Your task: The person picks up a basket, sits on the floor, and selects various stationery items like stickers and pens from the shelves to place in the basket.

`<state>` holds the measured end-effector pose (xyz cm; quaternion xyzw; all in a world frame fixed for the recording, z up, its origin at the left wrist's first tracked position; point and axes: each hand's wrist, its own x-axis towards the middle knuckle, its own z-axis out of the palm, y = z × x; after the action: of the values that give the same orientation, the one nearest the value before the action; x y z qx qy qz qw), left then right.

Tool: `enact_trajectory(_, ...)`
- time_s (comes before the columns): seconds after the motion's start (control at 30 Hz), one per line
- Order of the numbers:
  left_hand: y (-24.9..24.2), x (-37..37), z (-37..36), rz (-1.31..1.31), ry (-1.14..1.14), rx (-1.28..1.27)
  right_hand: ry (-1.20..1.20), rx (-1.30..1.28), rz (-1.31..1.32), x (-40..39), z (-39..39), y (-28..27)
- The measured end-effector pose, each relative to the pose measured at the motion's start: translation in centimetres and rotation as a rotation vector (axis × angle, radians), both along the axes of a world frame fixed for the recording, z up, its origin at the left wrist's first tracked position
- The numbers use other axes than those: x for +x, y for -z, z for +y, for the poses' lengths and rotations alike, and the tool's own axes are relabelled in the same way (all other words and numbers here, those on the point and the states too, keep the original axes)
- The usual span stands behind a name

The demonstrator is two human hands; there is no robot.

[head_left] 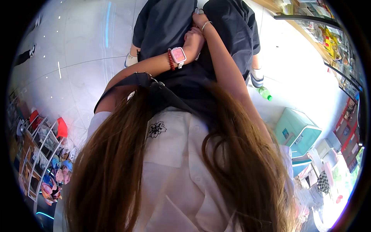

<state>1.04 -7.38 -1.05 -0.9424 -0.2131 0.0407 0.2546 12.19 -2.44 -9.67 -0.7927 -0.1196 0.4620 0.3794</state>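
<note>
My left hand (194,40) is curled closed between my knees, with its inner side hidden. A pale watch with a pink screen (178,55) and a red bead bracelet (171,60) are on that wrist. Just beyond it is my right hand (199,19), its fingers drawn together beside the dark trousers (166,29). Small pale shapes show at its fingertips, and I cannot tell what it holds. A light bracelet (206,25) circles the right wrist. A dark strap (127,80) with a metal clasp crosses my left arm.
A green bottle (264,93) lies on the pale tiled floor (85,42) by my right shoe (256,78). Further right stands a mint-coloured box (295,129). Shelves with packaged goods (328,42) line the upper right. A white wire rack (42,149) stands at lower left. Another person's shoe (33,50) shows at far left.
</note>
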Motion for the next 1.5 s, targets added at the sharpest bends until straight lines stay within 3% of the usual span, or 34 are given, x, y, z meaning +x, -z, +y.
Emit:
enact_trajectory(0.07, 0.0, -0.3, 0.4, -0.087, 0.034, -0.075, 0.026, 0.012, 0.038, 0.3, 0.0, 1.0)
enact_trajectory(0.13, -0.5, -0.6, 0.7, -0.359, 0.081, -0.402, 0.021, 0.012, 0.009, 1.2, -0.2, 2.2)
enact_trajectory(0.17, -0.7, -0.7, 0.9, -0.360, 0.080, -0.397, 0.019, 0.007, -0.020, 1.4, -0.5, 2.5)
enact_trajectory(0.23, -1.4, -1.2, 1.3, -0.454, 0.084, -0.678, 0.016, -0.005, -0.043, 1.0, -1.4, 0.0)
enact_trajectory(0.3, -2.3, -1.3, 1.5, -0.417, 0.040, -0.773, 0.040, 0.004, 0.058, 1.0, -1.8, -1.4)
enact_trajectory(0.33, -2.7, -1.4, 1.7, -0.389, -0.002, -0.841, 0.013, 0.087, -0.183, 0.9, -2.1, -0.3)
enact_trajectory(0.4, -2.6, -1.5, 1.8, -0.410, -0.099, -0.968, 0.015, 0.104, -0.167, 1.0, -2.1, -0.1)
enact_trajectory(0.5, -2.0, -1.6, 2.5, -0.540, -0.030, -1.114, 0.013, 0.095, -0.167, 0.7, -2.5, -2.3)
enact_trajectory(0.53, -2.3, -1.3, 3.0, -0.433, -0.171, -1.215, 0.008, 0.069, -0.183, 0.5, -2.6, -3.0)
enact_trajectory(0.73, -2.5, -1.1, 2.4, -0.552, -0.268, -1.227, -0.073, -0.052, -0.293, 0.0, -4.2, -6.5)
enact_trajectory(0.77, -2.6, -1.1, 2.3, -0.581, -0.284, -1.194, -0.065, 0.004, -0.329, -0.5, -4.8, -7.3)
enact_trajectory(0.8, -2.5, -1.4, 2.3, -0.631, -0.233, -1.320, -0.058, 0.072, -0.370, -1.1, -5.0, -9.0)
enact_trajectory(0.87, -1.3, -1.4, 2.1, -0.687, -0.201, -1.170, -0.030, 0.010, -0.174, -1.1, -4.8, -9.7)
enact_trajectory(0.93, -2.1, -1.4, 1.9, -0.688, -0.190, -1.186, -0.100, -0.004, -0.421, -0.9, -4.4, -7.4)
enact_trajectory(1.0, -1.7, -1.4, 2.0, -0.672, -0.182, -1.221, -0.136, 0.022, -0.408, -1.1, -4.5, -7.5)
enact_trajectory(1.03, -2.3, -1.3, 2.1, -0.618, -0.236, -1.272, -0.165, -0.107, -0.350, -0.7, -4.0, -6.3)
enact_trajectory(1.07, -1.6, -1.1, 2.3, -0.613, -0.270, -1.306, -0.294, -0.087, -0.401, -0.4, -3.8, -5.6)
enact_trajectory(1.13, 2.1, -0.5, 3.2, -0.631, -0.260, -1.579, -0.127, -0.088, -0.283, -1.3, -4.4, -7.3)
enact_trajectory(1.17, 1.4, -0.4, 2.8, -0.711, -0.398, -1.703, -0.201, -0.031, -0.332, -0.6, -4.0, -3.3)
enact_trajectory(1.23, -1.1, -0.1, 2.8, -0.624, -0.608, -1.976, -0.117, -0.055, -0.321, -1.2, -4.5, -5.3)
enact_trajectory(1.43, -2.5, 0.5, 3.2, -0.506, -0.476, -1.836, -0.225, -0.079, -0.376, -0.7, -4.6, -5.3)
enact_trajectory(1.5, -2.7, 0.3, 3.1, -0.486, -0.451, -1.781, -0.076, -0.004, -0.306, -0.2, -4.1, 0.5)
